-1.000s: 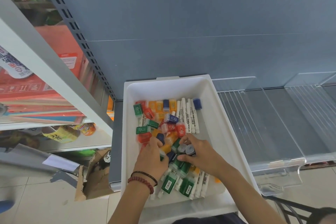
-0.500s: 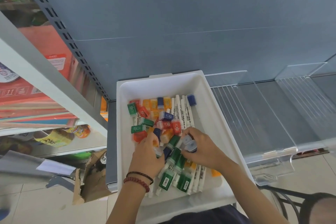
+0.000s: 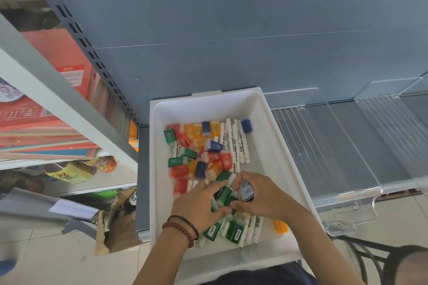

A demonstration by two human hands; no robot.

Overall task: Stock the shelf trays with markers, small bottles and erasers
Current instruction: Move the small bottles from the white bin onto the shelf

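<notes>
Your right hand (image 3: 261,196) is curled round a small clutch of little bottles with blue-grey caps (image 3: 246,191), held just above the near half of the white plastic tray (image 3: 273,146). Your left hand (image 3: 199,203) lies spread over the pile beside it, fingers fairly straight. Its fingers and thumb sit on either side of a green-sleeved piece (image 3: 223,194) and touch it; whether they actually grip it cannot be told. The two hands nearly meet over that piece. A dark cord and a red beaded bracelet (image 3: 183,230) sit on your left wrist.

The tray rests on the grey shelf against the blue-grey back panel. In its far half, long white markers (image 3: 236,141) lie side by side, with a jumble of small red, orange, green and blue sleeved erasers (image 3: 196,132) to their left. More green-sleeved pieces and white markers lie under your hands at the near end, and a lone orange eraser (image 3: 279,225) sits near the right wall.

To the right of the tray stand clear acrylic shelf dividers (image 3: 335,146). On the floor to the left is a torn cardboard box (image 3: 118,222).
</notes>
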